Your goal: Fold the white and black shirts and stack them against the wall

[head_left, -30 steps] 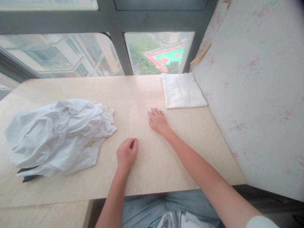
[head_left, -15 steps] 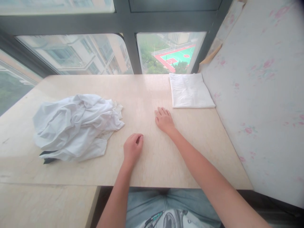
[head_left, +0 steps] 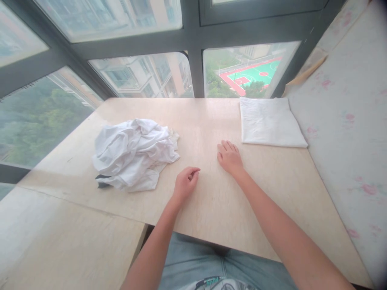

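My left hand (head_left: 186,183) rests on the pale tabletop (head_left: 205,209) with its fingers curled in towards the thumb. A small dark gap shows inside the curl, and I see nothing held there. My right hand (head_left: 229,156) lies palm down and flat on the same surface, farther forward, its fingers stretched out. To the left of my left hand is a crumpled heap of white cloth (head_left: 136,153), with a dark piece (head_left: 103,181) poking out at its lower left. A neatly folded white cloth (head_left: 272,123) lies beyond my right hand, untouched.
Grey-framed windows (head_left: 196,64) rise behind the table's back edge, with buildings and a sports court outside. A wall with flowered paper (head_left: 347,161) borders the right side. Another pale surface (head_left: 75,245) adjoins at the lower left.
The view has turned to the left, so the table and cloths appear farther right. Both hands keep nearly the same pose on the table, and the cloths look unmoved.
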`<move>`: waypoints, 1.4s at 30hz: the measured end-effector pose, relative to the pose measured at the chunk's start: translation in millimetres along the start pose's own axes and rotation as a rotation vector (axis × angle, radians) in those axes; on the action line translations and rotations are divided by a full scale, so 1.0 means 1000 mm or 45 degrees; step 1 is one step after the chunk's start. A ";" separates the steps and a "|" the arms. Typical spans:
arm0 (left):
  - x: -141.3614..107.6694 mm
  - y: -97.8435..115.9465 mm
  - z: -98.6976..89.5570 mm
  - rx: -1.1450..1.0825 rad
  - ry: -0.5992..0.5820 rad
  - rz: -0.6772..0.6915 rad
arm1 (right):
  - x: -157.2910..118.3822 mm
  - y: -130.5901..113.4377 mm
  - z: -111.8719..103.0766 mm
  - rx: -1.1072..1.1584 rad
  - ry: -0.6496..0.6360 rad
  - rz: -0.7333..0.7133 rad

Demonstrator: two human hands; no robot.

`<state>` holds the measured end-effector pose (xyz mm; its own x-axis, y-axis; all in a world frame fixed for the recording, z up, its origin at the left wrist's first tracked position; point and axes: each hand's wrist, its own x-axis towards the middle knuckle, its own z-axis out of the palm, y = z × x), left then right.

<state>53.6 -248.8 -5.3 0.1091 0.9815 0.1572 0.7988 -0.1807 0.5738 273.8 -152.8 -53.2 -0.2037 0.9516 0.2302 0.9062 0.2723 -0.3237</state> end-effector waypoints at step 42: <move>0.087 0.108 -0.141 0.800 0.233 0.578 | -0.002 0.007 -0.002 0.068 0.024 -0.038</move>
<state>65.9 -191.6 183.9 0.4486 0.7846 0.4280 0.8896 -0.4378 -0.1300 281.0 -152.8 -54.0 -0.2228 0.9402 0.2576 0.8787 0.3081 -0.3645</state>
